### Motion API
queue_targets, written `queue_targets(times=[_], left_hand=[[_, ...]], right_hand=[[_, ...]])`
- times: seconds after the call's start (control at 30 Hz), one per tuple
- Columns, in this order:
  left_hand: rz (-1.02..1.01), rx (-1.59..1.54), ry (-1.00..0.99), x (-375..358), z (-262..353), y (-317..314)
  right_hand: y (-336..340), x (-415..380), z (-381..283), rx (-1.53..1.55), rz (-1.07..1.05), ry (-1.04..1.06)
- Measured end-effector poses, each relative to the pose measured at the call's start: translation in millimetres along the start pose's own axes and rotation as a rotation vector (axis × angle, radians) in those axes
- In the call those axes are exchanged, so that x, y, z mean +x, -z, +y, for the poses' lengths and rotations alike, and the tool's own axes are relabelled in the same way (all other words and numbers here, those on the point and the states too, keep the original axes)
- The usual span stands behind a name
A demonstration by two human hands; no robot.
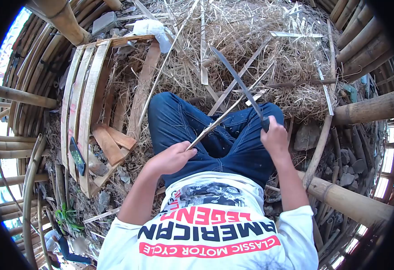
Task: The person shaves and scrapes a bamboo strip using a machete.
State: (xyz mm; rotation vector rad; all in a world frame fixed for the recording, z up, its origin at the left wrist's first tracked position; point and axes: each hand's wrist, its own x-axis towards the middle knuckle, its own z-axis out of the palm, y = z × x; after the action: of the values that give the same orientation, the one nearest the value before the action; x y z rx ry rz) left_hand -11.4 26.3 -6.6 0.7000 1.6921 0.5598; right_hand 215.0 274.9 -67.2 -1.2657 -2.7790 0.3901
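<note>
In the head view, the left hand (pixel 174 157) is closed around the near end of a thin bamboo strip (pixel 212 127), with its fingers curled and no gap left in the grip, while the right hand (pixel 275 137) makes a fist about the dark handle (pixel 264 123) of a long knife (pixel 238 80). The strip slants up and to the right over the lap from the left hand; the blade runs up and to the left from above the right knee, its tip out over the straw (pixel 291 56). Strip and blade cross in the view beyond the knees, though from this angle I cannot tell whether the edge touches the bamboo. The two hands are well apart, the left over one thigh of the blue jeans (pixel 174 119) and the right over the other, with open space between them above the lap. On the left, the wooden crate (pixel 91 103) bounds the room, a smartphone (pixel 77 156) resting against its slats; a thin stick (pixel 163 72) leans between crate and left knee. A white plastic bag (pixel 154 30) lies by the crate's far end. On the right, a thick bamboo pole (pixel 370 108) and rough stones (pixel 307 136) close in beside the right arm, the nearest stone just beyond the hand.
</note>
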Motion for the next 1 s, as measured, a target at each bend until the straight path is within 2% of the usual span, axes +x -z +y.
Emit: queue_targets(times=[0.07, 0.1, 0.17, 0.27, 0.33, 0.47, 0.7, 0.8, 0.87, 0.93, 1.0], left_hand=[[-0.009, -0.023, -0.012, 5.9, -2.9, -0.3], [-0.080, -0.107, 0.065, 10.2, -4.2, 0.8], [-0.086, -0.157, 0.090, 11.5, -0.9, -0.2], [-0.100, -0.181, 0.114, 12.3, 10.0, -3.2], [0.031, -0.014, 0.001, 12.8, 0.5, -6.7], [0.069, 0.096, 0.017, 7.8, 3.1, -13.7], [0.092, 0.098, 0.015, 3.2, 11.3, -14.0], [0.118, 0.136, 0.015, 0.5, 8.9, -14.8], [0.112, 0.136, 0.023, -9.1, 12.0, -6.4], [0.090, 0.095, 0.046, -15.4, 5.2, -3.7], [0.125, 0.181, -0.065, -14.1, 1.0, -8.7]], right_hand=[[3.5, -20.7, -19.6, 0.215, 0.030, 0.036], [2.8, -29.2, -30.2, 0.288, 0.034, 0.078], [5.0, -44.4, -55.5, 0.405, -0.004, 0.140], [-1.9, -51.5, -74.8, 0.319, -0.130, 0.246], [-5.6, -45.7, -71.7, 0.225, -0.164, 0.245], [-10.8, -33.1, -51.9, 0.104, -0.119, 0.291], [-19.4, -22.1, -39.5, 0.119, -0.024, 0.388], [-15.5, -22.2, -34.6, 0.128, -0.020, 0.366], [-13.6, -15.4, -14.3, -0.012, -0.025, 0.203], [-5.3, 3.0, 15.8, -0.125, -0.123, -0.110], [-3.0, 6.6, 27.8, -0.129, -0.099, -0.076]])
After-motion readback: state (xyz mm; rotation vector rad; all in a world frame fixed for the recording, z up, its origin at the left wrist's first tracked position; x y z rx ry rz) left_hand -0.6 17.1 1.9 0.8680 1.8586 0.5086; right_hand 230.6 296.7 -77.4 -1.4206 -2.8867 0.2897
